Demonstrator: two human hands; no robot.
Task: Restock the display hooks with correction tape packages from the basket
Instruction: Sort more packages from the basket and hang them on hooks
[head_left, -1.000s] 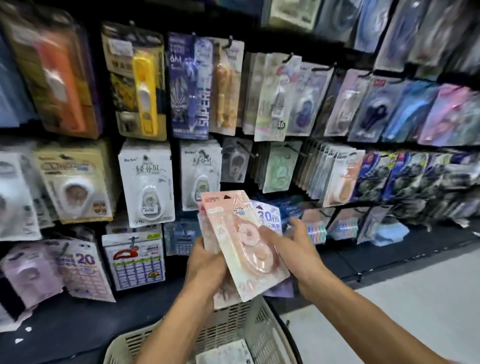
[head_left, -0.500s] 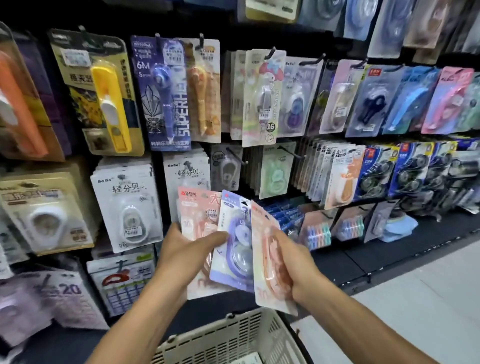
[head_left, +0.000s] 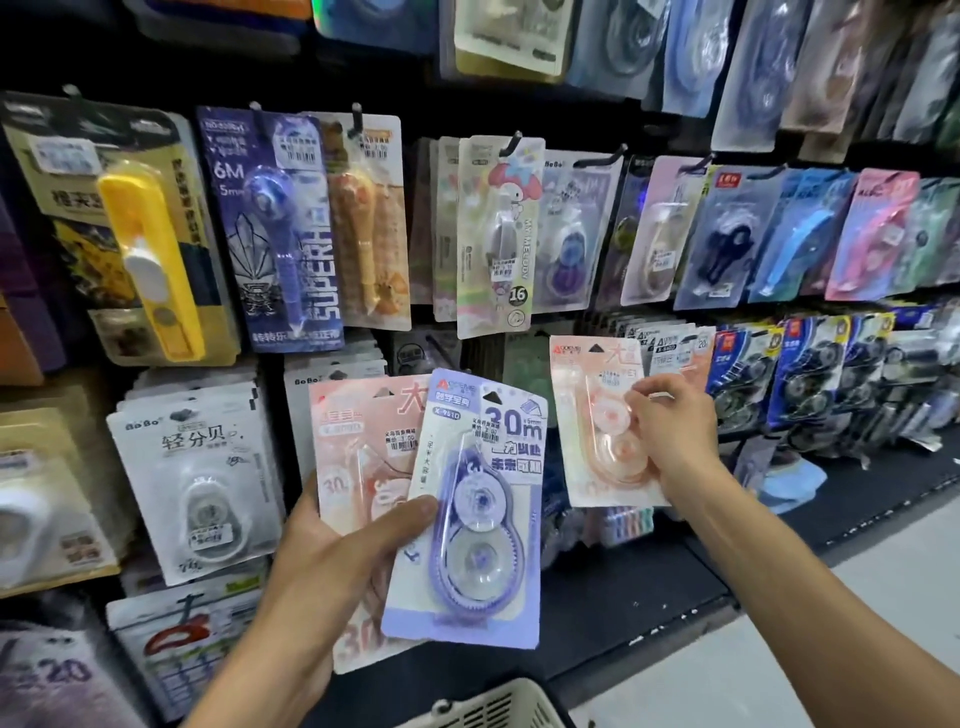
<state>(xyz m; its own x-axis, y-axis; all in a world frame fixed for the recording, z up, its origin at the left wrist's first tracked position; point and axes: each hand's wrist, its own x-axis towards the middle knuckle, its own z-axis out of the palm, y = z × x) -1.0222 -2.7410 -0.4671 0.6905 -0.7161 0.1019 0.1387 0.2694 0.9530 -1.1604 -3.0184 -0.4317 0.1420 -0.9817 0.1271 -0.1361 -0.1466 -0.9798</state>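
Note:
My left hand (head_left: 332, 577) grips two correction tape packages fanned out: a purple one (head_left: 478, 514) marked 30m in front and a pink one (head_left: 358, 457) behind it, thumb across both. My right hand (head_left: 670, 431) pinches a separate pink correction tape package (head_left: 597, 415) by its blister and holds it up near the middle row of display hooks (head_left: 618, 156). The cream basket (head_left: 498, 706) shows only its rim at the bottom edge.
The dark wall is packed with hanging packages: a yellow tape (head_left: 150, 260), a blue "6M" card (head_left: 275, 228), white cards (head_left: 197, 478) at left, blue-black packs (head_left: 810, 374) at right. A black shelf ledge (head_left: 649, 603) runs below, pale floor at lower right.
My right hand has pulled the pink package away from the fan in my left hand and lifted it up and right toward the hooks. The view has moved closer to the wall.

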